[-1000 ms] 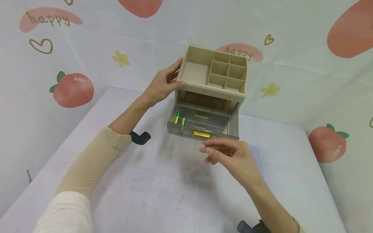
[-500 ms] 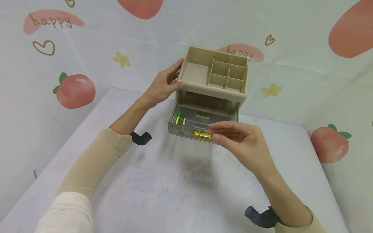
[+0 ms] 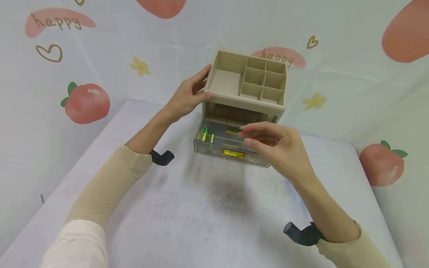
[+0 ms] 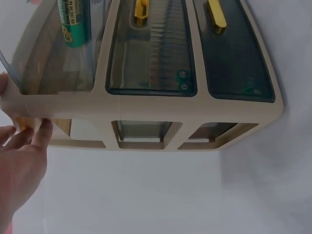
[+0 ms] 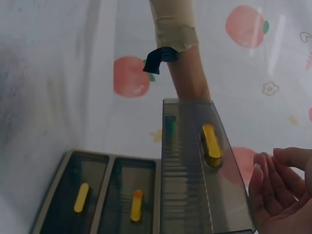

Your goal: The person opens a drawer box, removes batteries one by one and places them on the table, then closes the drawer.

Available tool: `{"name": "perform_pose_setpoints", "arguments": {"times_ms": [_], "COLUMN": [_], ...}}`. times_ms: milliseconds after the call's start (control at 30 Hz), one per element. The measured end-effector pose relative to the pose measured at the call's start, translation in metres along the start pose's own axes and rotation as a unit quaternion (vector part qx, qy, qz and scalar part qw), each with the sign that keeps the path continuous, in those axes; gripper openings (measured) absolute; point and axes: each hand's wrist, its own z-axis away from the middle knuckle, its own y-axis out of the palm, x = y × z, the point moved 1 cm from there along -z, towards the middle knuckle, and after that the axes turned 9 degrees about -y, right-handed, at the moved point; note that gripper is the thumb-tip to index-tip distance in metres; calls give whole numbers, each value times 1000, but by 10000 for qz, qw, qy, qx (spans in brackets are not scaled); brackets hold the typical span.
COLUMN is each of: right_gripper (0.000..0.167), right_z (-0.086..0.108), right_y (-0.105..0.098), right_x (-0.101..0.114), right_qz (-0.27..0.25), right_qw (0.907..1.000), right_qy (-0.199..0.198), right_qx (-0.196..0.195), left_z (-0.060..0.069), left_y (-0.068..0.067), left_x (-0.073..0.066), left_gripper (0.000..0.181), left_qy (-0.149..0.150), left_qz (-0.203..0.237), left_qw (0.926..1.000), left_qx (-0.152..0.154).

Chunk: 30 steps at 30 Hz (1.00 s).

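Observation:
A beige desk organizer (image 3: 246, 100) stands toward the back of the table. Its clear grey top drawer (image 3: 218, 151) is pulled out and has a gold handle (image 3: 233, 153). Two green-and-yellow batteries, a left one (image 3: 205, 134) and a right one (image 3: 212, 138), stand in the drawer's left part. My left hand (image 3: 186, 96) holds the organizer's upper left edge, thumb in front and fingers along the side. My right hand (image 3: 281, 149) hovers over the drawer's front right corner, fingers loosely bent and nothing between them. That corner is partly hidden behind it in the head view.
Below the pulled-out drawer, two pushed-in drawers, the middle one (image 4: 151, 53) and the bottom one (image 4: 234, 63), show in the left wrist view. Divided compartments (image 3: 253, 77) form the organizer's top. A fruit-print cloth (image 3: 151, 37) hangs behind the white table (image 3: 187, 208).
My right hand has risen from in front of the drawer, moving up and right to above its front right corner. The left hand keeps its hold, and the drawer stays out.

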Motion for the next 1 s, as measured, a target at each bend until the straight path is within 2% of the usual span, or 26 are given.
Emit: {"name": "perform_pose_setpoints", "arguments": {"times_ms": [467,1000], "right_gripper": [20,26], "right_z": [-27,-49], "right_y": [0,11], "right_x": [-18,-26], "right_qz": [437,570], "right_qw": [9963,9907], "right_qy": [627,820], "right_qx": [400,924], "left_z": [-2,-2], "left_y": [2,-1], "left_x": [2,1], "left_gripper": [74,74], "left_qy": [59,20], "left_qz": [-57,-129], "left_qw": [10000,9999], "left_qx": [-12,-1]}}
